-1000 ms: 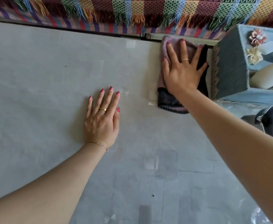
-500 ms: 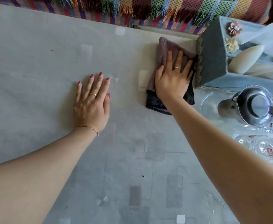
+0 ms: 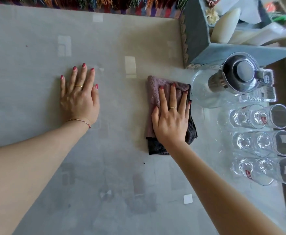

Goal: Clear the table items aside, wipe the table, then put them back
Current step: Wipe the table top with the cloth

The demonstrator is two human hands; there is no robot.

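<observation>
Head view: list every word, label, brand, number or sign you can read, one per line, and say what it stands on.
No text can be read.
Red label on the top drinking glass: too small and blurred.
Red label on the bottom drinking glass: too small and blurred.
Pale stickers inside two glass bases: nothing legible.

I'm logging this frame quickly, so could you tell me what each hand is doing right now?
Left hand: open, flat on the table, holding nothing.
Right hand: open, fingers straight, pressing the cloth onto the table.
</observation>
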